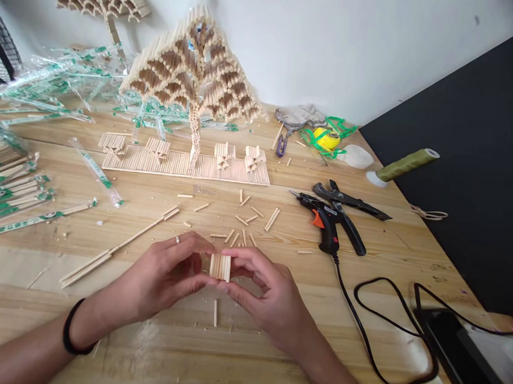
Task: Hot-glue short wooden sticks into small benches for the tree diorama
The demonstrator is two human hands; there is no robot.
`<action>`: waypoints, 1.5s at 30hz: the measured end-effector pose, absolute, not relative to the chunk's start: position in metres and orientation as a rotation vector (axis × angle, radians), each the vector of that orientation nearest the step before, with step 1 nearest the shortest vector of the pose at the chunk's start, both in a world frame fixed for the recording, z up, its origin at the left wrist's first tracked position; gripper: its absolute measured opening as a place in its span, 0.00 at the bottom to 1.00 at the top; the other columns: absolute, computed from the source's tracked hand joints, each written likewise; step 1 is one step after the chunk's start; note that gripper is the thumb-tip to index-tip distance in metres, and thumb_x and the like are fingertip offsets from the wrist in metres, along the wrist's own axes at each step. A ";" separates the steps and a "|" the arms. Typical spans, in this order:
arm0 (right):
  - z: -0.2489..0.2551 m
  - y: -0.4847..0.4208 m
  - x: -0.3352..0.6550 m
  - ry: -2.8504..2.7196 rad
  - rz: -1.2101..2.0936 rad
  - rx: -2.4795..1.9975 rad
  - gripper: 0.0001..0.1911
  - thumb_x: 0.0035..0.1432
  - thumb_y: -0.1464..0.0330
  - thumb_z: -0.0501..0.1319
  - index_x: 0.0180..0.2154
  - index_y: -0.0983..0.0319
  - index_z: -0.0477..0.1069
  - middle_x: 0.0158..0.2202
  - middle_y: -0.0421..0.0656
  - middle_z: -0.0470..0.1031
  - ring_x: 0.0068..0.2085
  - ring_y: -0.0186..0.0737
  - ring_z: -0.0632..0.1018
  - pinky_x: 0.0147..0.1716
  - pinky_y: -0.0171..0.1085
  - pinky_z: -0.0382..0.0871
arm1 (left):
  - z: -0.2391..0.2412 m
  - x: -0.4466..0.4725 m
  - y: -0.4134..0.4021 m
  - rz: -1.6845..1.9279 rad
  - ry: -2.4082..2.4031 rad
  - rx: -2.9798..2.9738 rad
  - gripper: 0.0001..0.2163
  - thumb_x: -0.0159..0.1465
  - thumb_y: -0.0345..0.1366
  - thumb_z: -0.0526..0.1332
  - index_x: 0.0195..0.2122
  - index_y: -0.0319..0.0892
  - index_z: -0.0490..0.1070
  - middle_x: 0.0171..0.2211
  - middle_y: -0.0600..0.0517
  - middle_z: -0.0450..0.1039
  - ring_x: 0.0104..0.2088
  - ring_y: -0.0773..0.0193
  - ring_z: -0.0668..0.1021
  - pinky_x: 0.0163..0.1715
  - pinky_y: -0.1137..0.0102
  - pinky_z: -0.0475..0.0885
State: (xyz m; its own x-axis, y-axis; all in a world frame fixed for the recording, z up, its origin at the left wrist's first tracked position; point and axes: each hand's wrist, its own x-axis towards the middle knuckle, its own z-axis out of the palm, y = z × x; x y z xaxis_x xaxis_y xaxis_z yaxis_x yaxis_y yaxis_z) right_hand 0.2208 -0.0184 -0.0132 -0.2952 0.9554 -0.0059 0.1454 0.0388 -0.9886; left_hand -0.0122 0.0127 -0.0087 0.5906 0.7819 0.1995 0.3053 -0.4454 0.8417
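Both my hands pinch a small bundle of short wooden sticks [220,267] just above the wooden table [274,342]. My left hand [166,276], with a ring and a black wristband, closes on the bundle's left side. My right hand [266,293] closes on its right side. Several loose short stick pieces [249,217] lie scattered just beyond my hands. A long pair of chopsticks [120,245] lies to the left. One short stick [216,313] rests below my hands.
A tree model of sticks [194,74] stands on a stick base [184,165] at the back. A black glue gun [324,221] with its cord [361,329] and black pliers [346,199] lie right. Wrapped chopsticks [15,196] pile left. A green thread spool [406,164] is far right.
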 end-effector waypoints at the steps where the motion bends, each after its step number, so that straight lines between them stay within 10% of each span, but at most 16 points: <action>1: -0.014 -0.019 0.221 -1.539 1.338 -1.158 0.17 0.62 0.69 0.72 0.52 0.56 0.77 0.42 0.40 0.86 0.44 0.38 0.86 0.47 0.36 0.81 | -0.009 -0.012 0.013 0.749 0.860 2.011 0.16 0.70 0.34 0.68 0.58 0.47 0.71 0.45 0.52 0.79 0.32 0.69 0.79 0.33 0.76 0.75; 45: -0.015 -0.018 0.223 -1.905 0.913 -1.081 0.16 0.62 0.71 0.70 0.51 0.56 0.75 0.37 0.39 0.84 0.35 0.38 0.85 0.40 0.35 0.82 | -0.005 -0.009 0.011 0.672 0.866 2.119 0.10 0.68 0.31 0.64 0.50 0.42 0.77 0.36 0.50 0.79 0.31 0.65 0.78 0.31 0.73 0.71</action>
State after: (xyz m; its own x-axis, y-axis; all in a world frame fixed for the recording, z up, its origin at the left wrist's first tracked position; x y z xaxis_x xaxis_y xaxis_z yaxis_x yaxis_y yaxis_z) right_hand 0.2234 -0.0185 -0.0152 -0.3617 0.8962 0.2568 0.3612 0.3886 -0.8476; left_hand -0.0090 0.0112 -0.0055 0.6355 0.7501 0.1830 0.3635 -0.4998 0.7862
